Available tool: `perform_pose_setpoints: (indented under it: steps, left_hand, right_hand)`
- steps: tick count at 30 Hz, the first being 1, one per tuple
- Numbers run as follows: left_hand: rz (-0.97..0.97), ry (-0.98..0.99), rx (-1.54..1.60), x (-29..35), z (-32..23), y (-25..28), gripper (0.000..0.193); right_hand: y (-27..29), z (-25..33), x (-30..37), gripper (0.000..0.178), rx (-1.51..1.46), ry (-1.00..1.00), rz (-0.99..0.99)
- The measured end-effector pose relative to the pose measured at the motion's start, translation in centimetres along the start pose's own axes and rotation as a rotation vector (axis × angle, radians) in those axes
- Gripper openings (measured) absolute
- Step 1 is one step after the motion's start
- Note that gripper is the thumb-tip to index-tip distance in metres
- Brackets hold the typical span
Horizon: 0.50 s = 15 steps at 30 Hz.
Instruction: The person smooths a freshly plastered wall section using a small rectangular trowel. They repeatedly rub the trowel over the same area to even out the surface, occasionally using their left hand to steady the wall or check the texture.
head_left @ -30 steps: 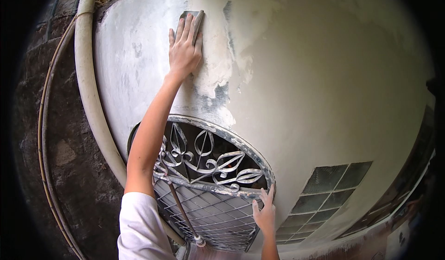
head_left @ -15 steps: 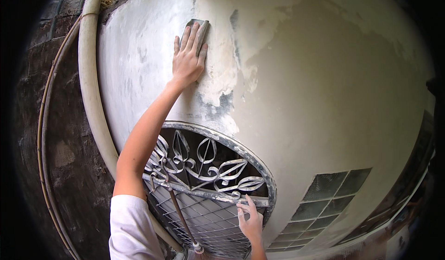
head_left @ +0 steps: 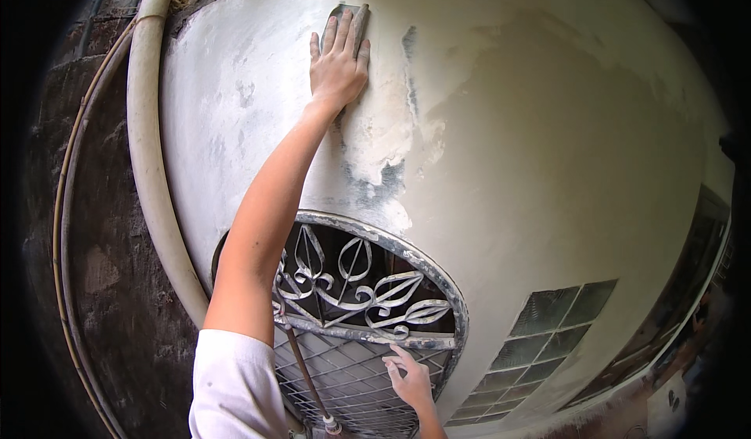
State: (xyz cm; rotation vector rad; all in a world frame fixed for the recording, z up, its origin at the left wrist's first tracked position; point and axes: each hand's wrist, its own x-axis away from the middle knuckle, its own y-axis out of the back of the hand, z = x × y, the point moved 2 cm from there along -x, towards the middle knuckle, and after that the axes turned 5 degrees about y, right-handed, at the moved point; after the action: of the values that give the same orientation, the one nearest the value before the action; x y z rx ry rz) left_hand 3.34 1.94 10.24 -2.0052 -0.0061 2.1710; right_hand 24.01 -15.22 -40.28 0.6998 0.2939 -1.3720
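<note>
High on the white plastered wall, my left hand presses a folded grey sheet of sandpaper against the surface. Its fingers lie stretched over the sheet, with the thumb along the right edge; the palm hides the lower part. Patchy filler with dark grey streaks shows on the wall below that hand. Lower down, my right hand is held in front of the metal gate, fingers apart and holding nothing. White dust coats its fingertips. Whether it touches the gate I cannot tell.
Scrolled ironwork fills the gate's arched top. A brown pole stands in front of the gate. A thick pale pipe runs down the left, beside a dark rough wall. A glass-block window sits at the lower right.
My left hand has slid up and slightly right along the wall with the sandpaper. My right hand has shifted a little left and down.
</note>
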Motion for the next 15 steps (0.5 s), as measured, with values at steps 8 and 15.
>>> perform_pose_setpoints:
  steps: [8,15]
  left_hand:
    - [0.012,-0.103,-0.028,2.0,0.8,0.8,0.061]
    - [-0.044,-0.094,0.157,-4.5,1.2,0.0,0.057]
  right_hand:
    - [-0.6,2.5,1.3,0.036,0.019,0.020,0.124]
    - [-1.3,1.5,3.7,0.034,0.095,-0.058,0.049]
